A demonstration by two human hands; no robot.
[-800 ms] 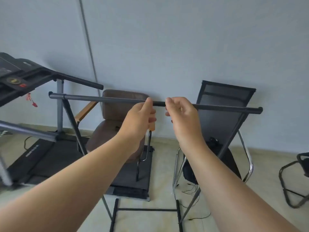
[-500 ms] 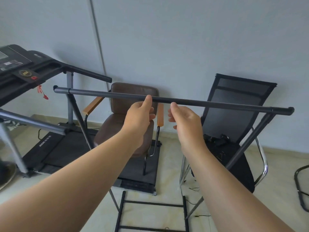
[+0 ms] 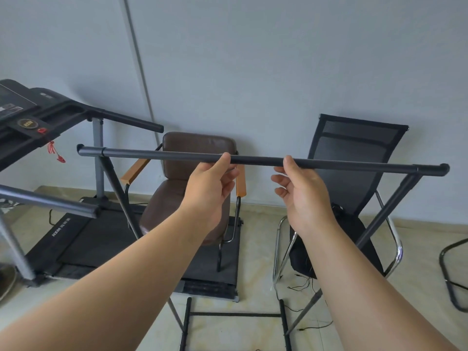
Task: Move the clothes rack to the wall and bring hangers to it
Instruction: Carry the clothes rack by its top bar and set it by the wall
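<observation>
The clothes rack is a dark grey metal frame; its top bar [image 3: 255, 160] runs level across the middle, and slanted legs reach down to a black floor base [image 3: 235, 314]. It stands close to the grey wall [image 3: 278, 59], in front of two chairs. My left hand [image 3: 212, 183] has its thumb tip against the bar and its fingers loosely curled below it. My right hand [image 3: 301, 188] also touches the bar with its thumb, fingers spread apart underneath. Neither hand is wrapped around the bar. No hangers are in view.
A black treadmill [image 3: 38, 117] fills the left side. A brown padded chair [image 3: 200, 153] and a black mesh chair [image 3: 354, 148] stand behind the rack against the wall. Thin cables [image 3: 304, 287] lie on the floor. Another chair's base [image 3: 453, 274] sits at the right edge.
My hands have slid apart along the bar and their fingers have loosened from it. The view has come closer to the rack and the wall.
</observation>
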